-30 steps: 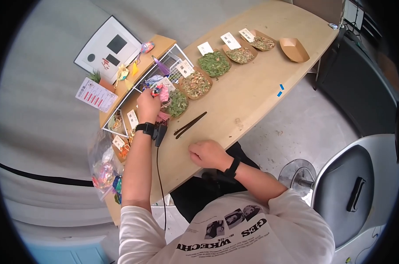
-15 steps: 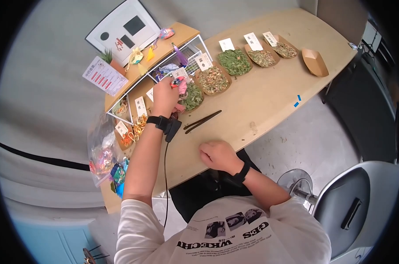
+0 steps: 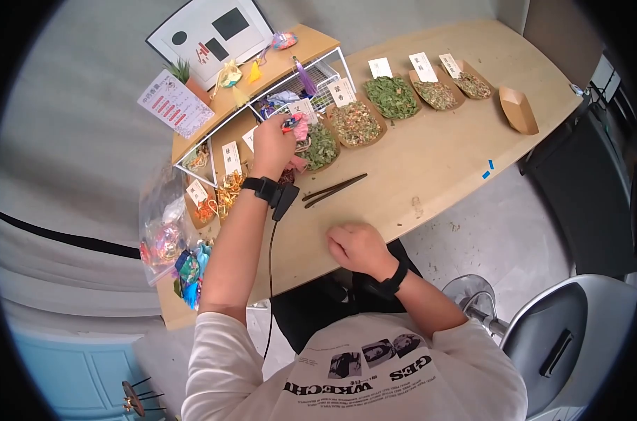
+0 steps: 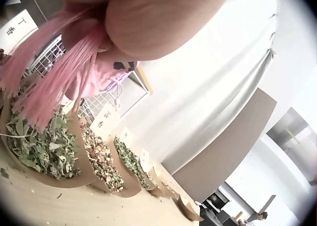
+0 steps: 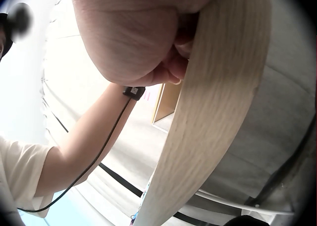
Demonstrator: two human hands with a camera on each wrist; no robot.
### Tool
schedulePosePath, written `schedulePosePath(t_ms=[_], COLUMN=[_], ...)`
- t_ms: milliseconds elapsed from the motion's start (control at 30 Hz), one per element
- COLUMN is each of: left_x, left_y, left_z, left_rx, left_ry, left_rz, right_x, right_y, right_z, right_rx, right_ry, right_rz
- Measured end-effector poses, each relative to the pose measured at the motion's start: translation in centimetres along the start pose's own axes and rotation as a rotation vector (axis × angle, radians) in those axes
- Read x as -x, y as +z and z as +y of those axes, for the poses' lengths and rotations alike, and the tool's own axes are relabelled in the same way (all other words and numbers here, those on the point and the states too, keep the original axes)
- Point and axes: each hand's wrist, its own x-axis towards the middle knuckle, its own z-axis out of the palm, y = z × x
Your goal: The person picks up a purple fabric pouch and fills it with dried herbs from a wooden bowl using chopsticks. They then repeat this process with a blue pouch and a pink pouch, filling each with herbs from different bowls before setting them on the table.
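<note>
My left hand [image 3: 274, 145] grips a small pink sachet [image 3: 301, 130] near the row of herb trays. In the left wrist view, pink tassels [image 4: 59, 77] hang from below the hand, over a tray of green leaves [image 4: 44, 149]. Part of the sachet is hidden by the hand. My right hand [image 3: 358, 248] rests at the table's front edge, its fingers loosely curled with nothing in them. Dark tweezers [image 3: 334, 191] lie on the table between the hands.
Paper trays of dried herbs with name cards line the table, among them one of green leaves [image 3: 392, 98]; a bare tray [image 3: 518, 112] stands far right. Behind is a wooden shelf [image 3: 318, 45] with wire baskets. A plastic bag [image 3: 165, 235] and colourful sachets [image 3: 190, 270] lie at left.
The head view has turned, so the table and trays sit further right in the picture. My left hand keeps its grip on the pink sachet; my right hand stays at the table edge.
</note>
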Motion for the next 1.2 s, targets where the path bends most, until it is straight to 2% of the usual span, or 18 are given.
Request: schedulePosePath(t_ms=[33, 100, 200, 333, 400, 533, 600, 633, 700, 733, 800, 833, 933, 967, 1100, 1133, 1167, 1200], left_x=[-0.3, -0.5, -0.7, -0.4, 0.3, 1.0, 1.4, 1.7, 2.2, 2.5, 3.4, 4.0, 6.6, 8.0, 14.0, 15.6, 17.4, 19.2], left_y=[-0.2, -0.8, -1.2, -0.6, 0.1, 0.4, -0.1, -0.4, -0.9, -1.1, -1.4, -1.6, -2.2, -2.5, -5.6, -6.1, -6.1, -5.7], left_z=[0.0, 0.1, 1.0, 0.4, -0.7, -1.4, -1.1, -0.8, -0.4, -0.5, -0.6, -0.6, -1.5, -2.0, -0.1, -0.1, 0.1, 0.2], left_rx=[0.000, -0.076, -0.150, -0.193, -0.039, 0.022, 0.144, 0.148, 0.665, 0.666, 1.098, 1.100, 1.528, 1.529, 1.736, 1.797, 1.796, 1.735], left_ry=[-0.003, -0.155, -0.179, -0.192, -0.119, -0.083, -0.250, -0.254, -0.646, -0.651, -0.746, -0.749, -0.756, -0.754, -0.691, -0.665, -0.665, -0.640], left_rz=[0.003, -0.185, -0.210, -0.205, -0.098, -0.015, -0.029, -0.027, -0.056, -0.051, 0.043, 0.055, 0.175, 0.188, 0.050, -0.012, 0.010, 0.076], right_x=[0.0, 0.3, 0.1, 0.2, 0.3, 0.1, 0.1, 0.2, 0.2, 0.1, 0.0, 0.0, -0.1, -0.1, -0.4, -0.5, -0.6, -1.3], right_y=[0.1, 0.3, 0.2, 0.3, 0.3, 0.3, 0.4, 0.4, 0.4, 0.4, 0.5, 0.5, 0.3, 0.3, 0.5, 0.5, 0.5, 0.5], right_z=[0.1, 0.3, 0.4, 0.4, 0.4, 0.2, 0.2, 0.2, 0.2, 0.2, 0.1, 0.1, 0.2, 0.2, -0.1, -0.4, -0.9, -1.8], right_rx=[0.003, 0.002, 0.006, 0.012, 0.013, 0.019, 0.021, 0.025, 0.031, 0.018, 0.004, -0.009, -0.038, -0.055, -0.150, -0.322, -0.490, -0.492], right_ry=[-0.008, -0.017, -0.033, -0.038, -0.037, -0.027, -0.023, -0.021, -0.020, -0.015, -0.018, -0.008, -0.005, -0.002, 0.001, 0.211, 0.427, 0.420], right_rz=[0.005, -0.001, -0.024, -0.008, -0.008, 0.000, 0.001, 0.000, -0.007, -0.014, -0.028, -0.024, -0.029, -0.027, -0.027, -0.054, -0.085, -0.103])
